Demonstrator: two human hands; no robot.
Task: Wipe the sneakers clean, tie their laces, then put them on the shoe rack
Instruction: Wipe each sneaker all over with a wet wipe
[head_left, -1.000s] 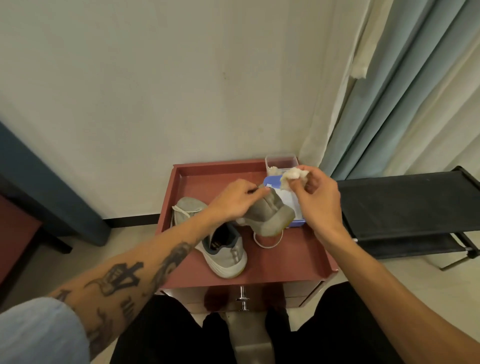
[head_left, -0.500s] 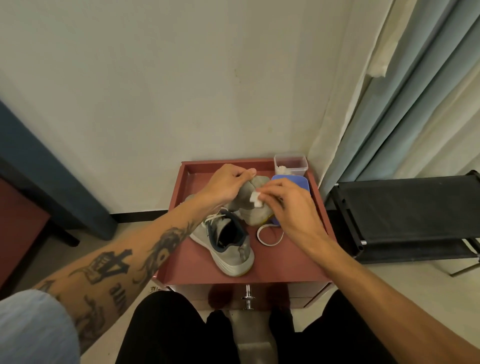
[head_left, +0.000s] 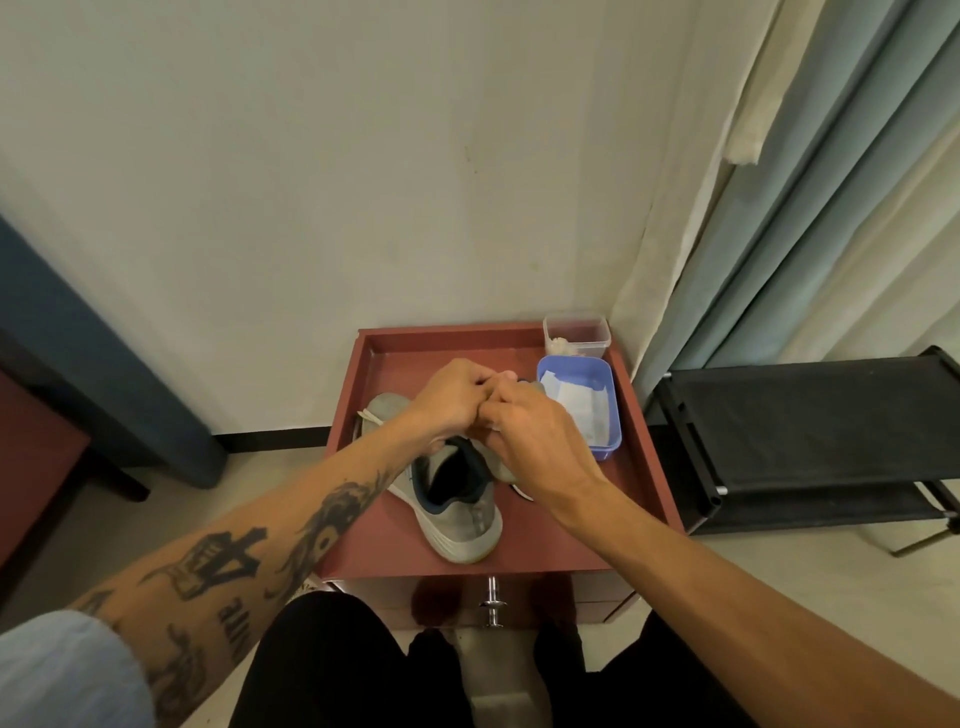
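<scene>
One grey sneaker (head_left: 460, 519) lies on the red-brown tray top (head_left: 550, 540), heel toward me and dark opening up. A second grey sneaker (head_left: 503, 470) is held just above and behind it, mostly hidden by both hands. My left hand (head_left: 451, 400) grips that second sneaker from the left. Pressed against it from the right, my right hand (head_left: 535, 439) pinches a white wipe (head_left: 493, 427), of which only a small edge shows. A loose white lace loop (head_left: 522, 493) peeks out under my right wrist.
A blue tub (head_left: 610, 415) with folded white wipes sits at the tray's right side, a clear plastic box (head_left: 576, 332) behind it. A black two-tier shoe rack (head_left: 810, 431) stands to the right by the curtains. A drawer knob (head_left: 492, 603) faces my knees.
My right hand carried the wipe from the blue tub over to the held sneaker. Both hands have closed in together and sunk lower over the lying sneaker.
</scene>
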